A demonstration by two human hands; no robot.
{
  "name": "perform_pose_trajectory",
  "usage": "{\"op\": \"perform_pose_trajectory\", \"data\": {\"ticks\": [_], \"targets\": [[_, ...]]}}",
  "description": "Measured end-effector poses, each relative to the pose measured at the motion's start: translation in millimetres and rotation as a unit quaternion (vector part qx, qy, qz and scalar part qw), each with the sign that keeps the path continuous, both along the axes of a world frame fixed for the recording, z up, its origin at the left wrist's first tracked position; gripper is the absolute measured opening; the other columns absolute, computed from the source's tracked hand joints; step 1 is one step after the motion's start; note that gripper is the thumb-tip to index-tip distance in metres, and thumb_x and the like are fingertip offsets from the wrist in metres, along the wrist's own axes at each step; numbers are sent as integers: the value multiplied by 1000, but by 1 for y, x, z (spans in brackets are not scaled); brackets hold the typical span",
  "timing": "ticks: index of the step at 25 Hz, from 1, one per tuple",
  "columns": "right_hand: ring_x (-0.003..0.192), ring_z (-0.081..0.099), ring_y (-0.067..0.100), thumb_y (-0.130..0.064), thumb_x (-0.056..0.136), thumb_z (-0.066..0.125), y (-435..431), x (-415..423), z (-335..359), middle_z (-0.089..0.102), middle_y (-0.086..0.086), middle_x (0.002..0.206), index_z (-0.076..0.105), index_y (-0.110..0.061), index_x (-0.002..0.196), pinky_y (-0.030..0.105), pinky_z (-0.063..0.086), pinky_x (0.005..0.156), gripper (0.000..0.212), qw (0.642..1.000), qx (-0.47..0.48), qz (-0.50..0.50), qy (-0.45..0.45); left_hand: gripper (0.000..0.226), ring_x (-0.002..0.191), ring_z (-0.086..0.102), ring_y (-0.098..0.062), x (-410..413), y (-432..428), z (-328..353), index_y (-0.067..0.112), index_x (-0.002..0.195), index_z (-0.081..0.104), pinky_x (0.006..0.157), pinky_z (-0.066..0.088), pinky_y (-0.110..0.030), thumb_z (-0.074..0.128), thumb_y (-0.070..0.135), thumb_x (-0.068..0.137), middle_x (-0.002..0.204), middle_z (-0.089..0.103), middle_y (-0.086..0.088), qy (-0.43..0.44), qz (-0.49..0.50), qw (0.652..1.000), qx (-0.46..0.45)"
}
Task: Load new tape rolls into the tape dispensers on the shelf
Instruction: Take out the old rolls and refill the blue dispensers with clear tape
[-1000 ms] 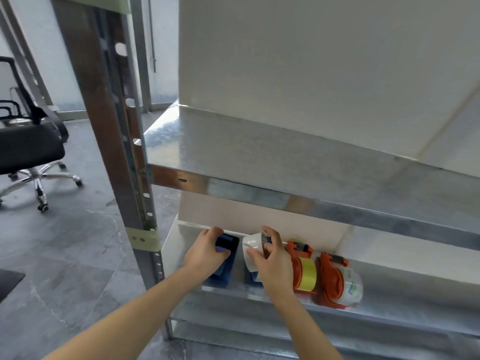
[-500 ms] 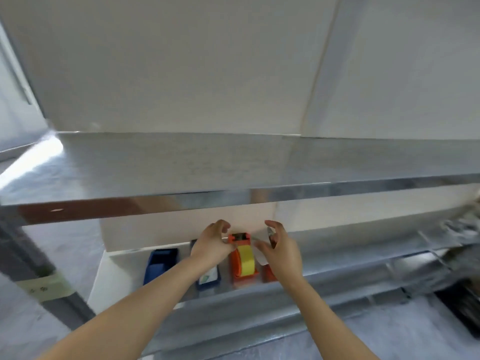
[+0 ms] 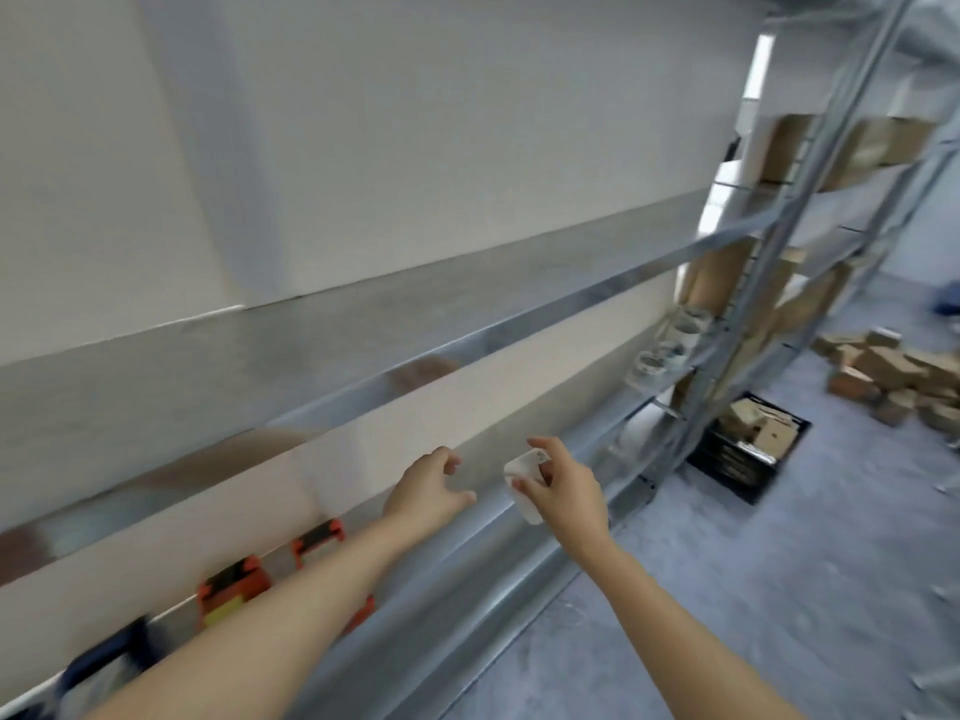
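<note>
My right hand [image 3: 563, 493] grips a white tape roll [image 3: 524, 485] in the air above the lower shelf [image 3: 498, 543]. A little to its left my left hand [image 3: 428, 488] hangs over the same shelf with loosely curled fingers and holds nothing. Two orange tape dispensers [image 3: 234, 589] stand on the lower shelf at the lower left, partly behind my left forearm; one carries yellow tape. A blue dispenser [image 3: 111, 659] sits further left, blurred. Several tape rolls [image 3: 670, 340] lie at the far right end of the shelf.
A steel upper shelf [image 3: 467, 350] runs above my hands. Metal uprights [image 3: 779, 241] stand at right with cardboard boxes [image 3: 852, 142] behind them. A black crate [image 3: 748, 449] of cardboard sits on the floor, and loose boxes [image 3: 893, 376] are piled further right.
The view has swung sharply right along the shelf. Both hands have left the dispensers and moved right; the right hand still carries the white roll.
</note>
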State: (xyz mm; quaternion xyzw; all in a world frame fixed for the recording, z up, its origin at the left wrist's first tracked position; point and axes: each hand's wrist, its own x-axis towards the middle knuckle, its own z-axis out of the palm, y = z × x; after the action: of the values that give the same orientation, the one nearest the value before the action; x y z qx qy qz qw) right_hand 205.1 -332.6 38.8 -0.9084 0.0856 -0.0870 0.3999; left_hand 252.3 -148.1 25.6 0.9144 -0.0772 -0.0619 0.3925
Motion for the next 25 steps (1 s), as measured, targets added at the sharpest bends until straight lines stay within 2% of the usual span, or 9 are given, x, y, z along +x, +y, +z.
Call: {"op": "perform_pose_trajectory", "data": {"ticks": [4, 8, 15, 20, 25], "targets": [[98, 64, 20, -38, 84, 67, -94, 14, 0, 68, 0, 107, 47, -34, 129, 40, 54, 80, 50, 999, -10, -45, 7, 47, 112, 59, -20, 37, -98, -3, 12, 117, 57, 91, 44, -29, 76, 22, 75, 120, 61, -4, -10, -48, 999, -7], [97, 64, 19, -37, 83, 67, -182, 22, 0, 68, -1, 104, 47, -37, 127, 42, 55, 79, 48, 996, -6, -91, 10, 49, 113, 58, -20, 64, -191, -5, 11, 118, 57, 93, 41, -26, 78, 20, 75, 120, 62, -4, -6, -80, 996, -28], [97, 63, 17, -37, 82, 67, -311, 46, -5, 68, -4, 105, 48, -36, 126, 39, 55, 76, 48, 987, -22, -155, 32, 44, 107, 59, -20, 116, -305, -19, 9, 114, 58, 85, 38, -22, 77, 17, 75, 106, 58, 1, 26, -131, 991, -24], [91, 64, 14, -36, 80, 67, -397, 103, -16, 68, -6, 105, 50, -38, 121, 35, 56, 72, 44, 983, -21, -179, 43, 46, 107, 58, -16, 188, -392, -37, 15, 116, 56, 88, 42, -25, 76, 23, 76, 109, 58, 4, 37, -147, 988, -14], [87, 62, 10, -34, 80, 66, -492, 197, -14, 67, -10, 104, 51, -38, 123, 35, 57, 72, 46, 979, -28, -190, 65, 42, 106, 59, -17, 294, -492, -48, 14, 113, 57, 87, 42, -25, 76, 23, 76, 111, 61, 1, 60, -145, 987, -26]]}}
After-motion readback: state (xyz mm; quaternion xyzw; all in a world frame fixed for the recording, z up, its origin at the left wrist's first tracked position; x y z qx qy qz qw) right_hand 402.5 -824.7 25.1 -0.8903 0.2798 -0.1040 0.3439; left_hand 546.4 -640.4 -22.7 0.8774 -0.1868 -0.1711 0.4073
